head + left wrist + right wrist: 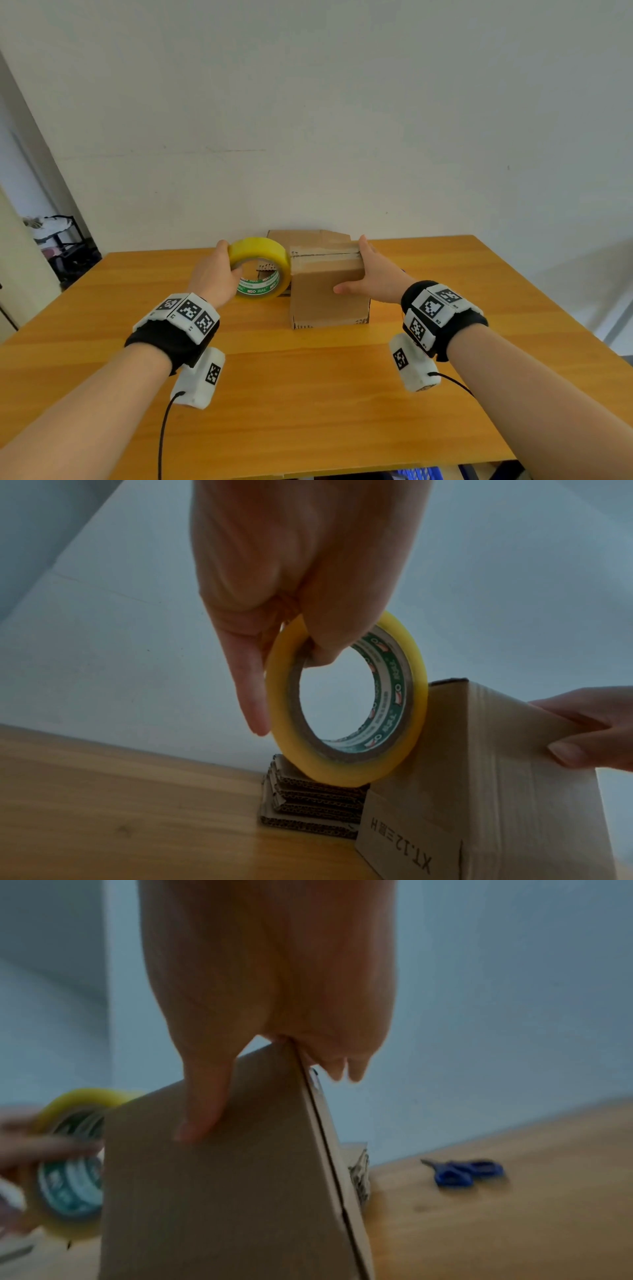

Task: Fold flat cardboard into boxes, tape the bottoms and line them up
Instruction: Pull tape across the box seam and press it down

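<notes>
The left hand [214,274] has its grip closed on a roll of tape [261,268], thumb hooked through the round core and fingers laid over the outer rim; one finger [251,696] points straight down beside the roll. The roll is a thick ring of glossy, yellow-tinted clear tape wound on a brown card core, and the inner liner is white and green with small red marks; its print is too small to read. It stands on edge, touching the left side of the box [327,291] just to the right of that grip. The right hand [371,274] has its grip spread wide on the box, thumb flat across the near face and fingers reaching over the top right edge. The box is plain brown corrugated cardboard, squarish, with a shiny strip of tape along the seam of its upward face and ribbed cut edges showing at its base. On its left side, seen upside down from the left wrist, is printed "XT.12" followed by characters and an "H". Behind the roll, beyond the left grip, lies a stack of flat cardboard [316,799], fluted edges showing in layers. All rest on a smooth, orange-brown wood-grain surface [308,394]. Off to the right of the right grip lie blue-handled scissors [462,1172], blurred.
</notes>
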The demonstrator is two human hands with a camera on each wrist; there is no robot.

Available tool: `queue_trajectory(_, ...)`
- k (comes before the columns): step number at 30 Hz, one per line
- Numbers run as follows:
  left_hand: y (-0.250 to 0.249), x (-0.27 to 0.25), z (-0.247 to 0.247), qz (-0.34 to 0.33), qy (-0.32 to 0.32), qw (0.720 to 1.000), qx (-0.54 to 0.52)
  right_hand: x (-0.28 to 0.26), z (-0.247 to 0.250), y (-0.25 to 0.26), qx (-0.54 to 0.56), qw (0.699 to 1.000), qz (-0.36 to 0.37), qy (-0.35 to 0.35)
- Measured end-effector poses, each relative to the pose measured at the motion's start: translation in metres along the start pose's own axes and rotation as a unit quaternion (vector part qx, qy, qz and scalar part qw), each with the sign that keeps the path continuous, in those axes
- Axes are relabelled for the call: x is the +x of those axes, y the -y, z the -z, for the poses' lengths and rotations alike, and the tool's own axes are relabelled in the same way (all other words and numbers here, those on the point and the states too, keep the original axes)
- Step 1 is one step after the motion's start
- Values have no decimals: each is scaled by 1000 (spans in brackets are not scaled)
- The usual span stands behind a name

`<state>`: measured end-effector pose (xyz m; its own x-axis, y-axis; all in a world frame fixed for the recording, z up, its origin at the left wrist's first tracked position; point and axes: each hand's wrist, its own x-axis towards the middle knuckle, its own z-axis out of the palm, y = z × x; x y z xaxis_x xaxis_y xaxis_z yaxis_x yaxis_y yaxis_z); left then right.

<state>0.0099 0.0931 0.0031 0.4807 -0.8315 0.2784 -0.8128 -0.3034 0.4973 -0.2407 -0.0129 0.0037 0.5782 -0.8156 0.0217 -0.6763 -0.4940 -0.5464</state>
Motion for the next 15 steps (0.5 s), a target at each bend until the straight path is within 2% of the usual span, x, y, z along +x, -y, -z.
queue_trajectory(2,0,0,-2,2,-5,1000,-2,-1,-2,3,-140,990,21,-22)
queue_trajectory(5,0,1,-4,8,-2,1000,-16,-2,-8,11,-303,947,80,-64)
queue_trajectory(15,-9,-3,-8,-20,9,999,-27,6,-21,36,-292,944,145,-45)
